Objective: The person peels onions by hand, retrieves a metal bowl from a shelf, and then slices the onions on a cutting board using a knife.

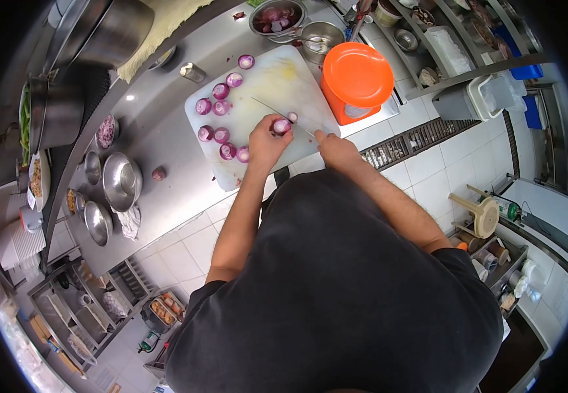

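Note:
My left hand (267, 139) is closed round a red onion (281, 126) over the white cutting board (303, 85). In my right hand (337, 150) is the handle of a knife (272, 108), whose thin blade points up and left across the board. A small cut onion end (292, 116) shows at the blade, right beside the held onion. Several red onions with trimmed ends, such as this trimmed onion (220, 91), stand along the board's left side. My fingers hide part of the held onion and most of the knife handle.
An orange bin (357, 78) stands at the board's right. Behind the board are a bowl of red onions (277, 14) and a metal pot (322, 39). Metal bowls (122, 181) and a loose onion (158, 173) sit on the steel counter (166, 203) to the left.

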The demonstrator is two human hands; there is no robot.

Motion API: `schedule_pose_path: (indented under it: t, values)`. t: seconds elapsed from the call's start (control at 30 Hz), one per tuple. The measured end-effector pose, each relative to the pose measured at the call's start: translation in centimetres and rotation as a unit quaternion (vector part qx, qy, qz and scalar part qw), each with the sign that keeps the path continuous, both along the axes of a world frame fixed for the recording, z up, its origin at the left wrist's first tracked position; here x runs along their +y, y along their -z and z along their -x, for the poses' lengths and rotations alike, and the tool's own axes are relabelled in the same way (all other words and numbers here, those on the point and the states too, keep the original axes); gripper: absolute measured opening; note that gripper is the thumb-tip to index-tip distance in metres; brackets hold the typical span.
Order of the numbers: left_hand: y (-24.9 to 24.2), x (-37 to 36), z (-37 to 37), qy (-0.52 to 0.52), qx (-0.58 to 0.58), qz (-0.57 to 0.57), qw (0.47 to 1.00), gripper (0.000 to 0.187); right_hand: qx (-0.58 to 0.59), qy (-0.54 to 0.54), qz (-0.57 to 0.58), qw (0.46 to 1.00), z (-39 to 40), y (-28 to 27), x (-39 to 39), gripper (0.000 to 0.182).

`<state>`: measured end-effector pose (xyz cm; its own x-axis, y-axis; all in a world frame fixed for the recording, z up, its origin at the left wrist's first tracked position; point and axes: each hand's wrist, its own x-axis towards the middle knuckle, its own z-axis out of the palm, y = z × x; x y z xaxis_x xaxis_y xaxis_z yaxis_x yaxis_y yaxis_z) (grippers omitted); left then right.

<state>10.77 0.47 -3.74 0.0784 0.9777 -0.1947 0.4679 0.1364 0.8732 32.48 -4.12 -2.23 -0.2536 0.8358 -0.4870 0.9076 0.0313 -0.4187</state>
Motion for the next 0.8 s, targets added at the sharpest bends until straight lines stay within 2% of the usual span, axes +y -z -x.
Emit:
schedule_pose_path:
  t: [0.1,0.3,0.4,0.5,0.6,0.8]
  values:
    - [-0.3,-0.1,0.6,0.032,0.080,-0.080,0.993,0.044,0.001,0.002,0.005,1.000,0.1,-0.3,0.1,0.026]
    - [1.1,-0.2,0.4,-0.015,-0.054,-0.117,0.991,0.045,0.001,0.001,0.006,1.000,0.0,-0.2,0.1,0.027]
    - [0.5,-0.4,0.7,0.010,0.035,-0.132,0.991,0.045,0.001,0.007,0.013,1.000,0.0,-0.2,0.3,0.027]
    - [0.2,-0.5,0.8,0.016,0.054,-0.082,0.995,0.046,0.019,0.012,0.011,1.000,-0.2,-0.3,0.3,0.028]
    - [1.8,-0.8,0.6,-0.007,0.002,-0.088,0.996,0.047,0.046,0.021,-0.022,0.999,-0.7,-0.8,-0.1,0.029]
    - [0.9,-1.1,0.3,0.009,0.095,-0.116,0.989,0.045,0.039,0.014,-0.054,0.998,-1.4,-3.6,-1.2,0.028]
